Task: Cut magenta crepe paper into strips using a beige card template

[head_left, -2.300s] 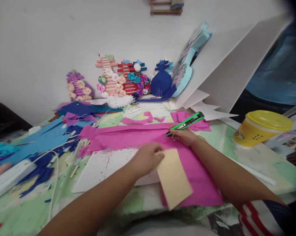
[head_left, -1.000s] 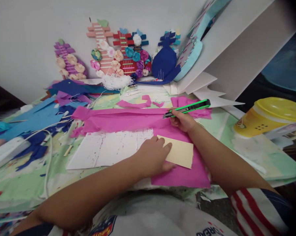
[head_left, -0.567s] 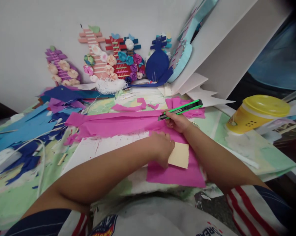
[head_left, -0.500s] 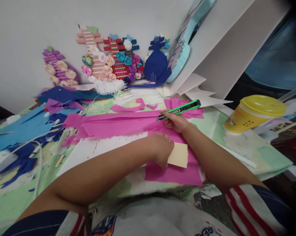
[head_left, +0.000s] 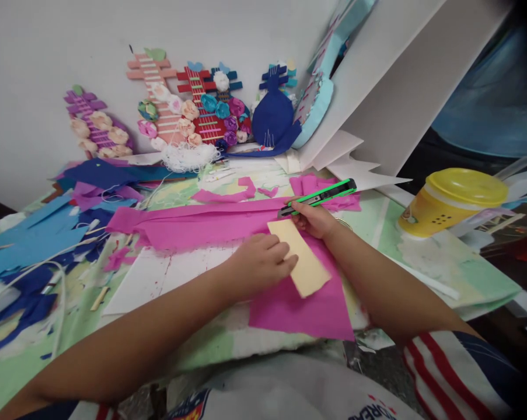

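Cream card (head_left: 307, 265) shows in the head view at the left fingers (head_left: 279, 252), which are closed on its left edge; most of it extends to their right, slanting down toward the person. Its far end lies just beyond those fingers, below the tip of the green cutter (head_left: 322, 196). The right fingers (head_left: 299, 210) grip the cutter near its blade end, the blade pointing left and the handle rising to the right. Beneath and nearer than the card is pink material (head_left: 307, 315), which also stretches left beyond the left fingers in a long folded band. White board (head_left: 175, 271) lies to the left of the left fingers, partly under that band. Well right of the right fingers, a yellow tub (head_left: 447, 204) stands on the desk (head_left: 477, 274). Farther off, beyond both sets of fingers, are white string (head_left: 191, 157) and flower-trimmed instrument shapes (head_left: 202, 111) near the wall.
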`<act>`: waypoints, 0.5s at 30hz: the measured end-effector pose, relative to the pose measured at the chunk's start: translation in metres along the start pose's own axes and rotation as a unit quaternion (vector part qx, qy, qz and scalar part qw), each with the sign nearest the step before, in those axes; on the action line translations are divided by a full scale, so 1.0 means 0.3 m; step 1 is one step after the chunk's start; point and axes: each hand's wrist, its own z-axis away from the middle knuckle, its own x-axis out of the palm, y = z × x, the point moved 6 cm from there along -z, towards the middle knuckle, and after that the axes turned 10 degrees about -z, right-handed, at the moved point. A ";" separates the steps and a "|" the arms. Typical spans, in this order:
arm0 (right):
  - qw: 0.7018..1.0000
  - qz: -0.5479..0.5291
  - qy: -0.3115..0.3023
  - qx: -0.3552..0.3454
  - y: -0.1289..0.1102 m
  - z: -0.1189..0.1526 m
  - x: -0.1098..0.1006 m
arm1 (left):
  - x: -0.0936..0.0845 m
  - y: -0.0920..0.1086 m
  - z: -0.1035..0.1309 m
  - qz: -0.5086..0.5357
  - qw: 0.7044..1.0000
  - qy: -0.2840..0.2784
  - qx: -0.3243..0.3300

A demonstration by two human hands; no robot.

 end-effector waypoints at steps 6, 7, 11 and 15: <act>1.000 0.005 0.005 0.022 0.006 -0.002 -0.006 | 0.082 -0.101 0.069 0.127 0.989 -0.027 -0.075; 1.000 0.004 0.009 0.025 0.009 -0.003 -0.008 | 0.087 -0.103 0.070 0.139 0.987 -0.037 -0.078; 1.000 0.020 0.015 0.005 0.007 -0.005 -0.008 | 0.087 -0.083 0.080 0.108 0.986 -0.062 -0.113; 0.992 0.112 0.028 -0.054 -0.053 0.018 0.024 | 0.073 -0.016 0.119 0.058 0.986 -0.066 -0.138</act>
